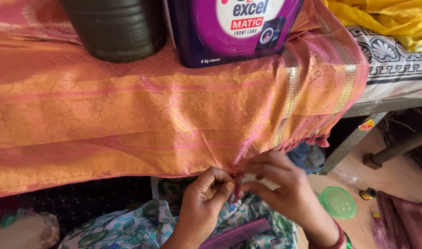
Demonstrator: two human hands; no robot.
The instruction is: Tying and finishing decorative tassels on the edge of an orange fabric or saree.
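Note:
An orange and pink silk cloth (128, 115) with gold woven bands hangs over the front of a bed or table. My left hand (204, 203) and my right hand (280, 186) meet at its lower edge. Both pinch the pink fringe threads (237, 180) between thumb and fingertips. Small pink tassels (319, 140) hang along the edge further right. A purple comb (236, 235) lies on my lap on floral fabric, just under the hands.
A dark round container (116, 30) and a purple detergent box (229, 30) stand on the cloth at the back. Yellow cloth (391, 20) lies on a patterned sheet at right. A green lid (338, 202) and a thread spool (368, 193) lie on the floor.

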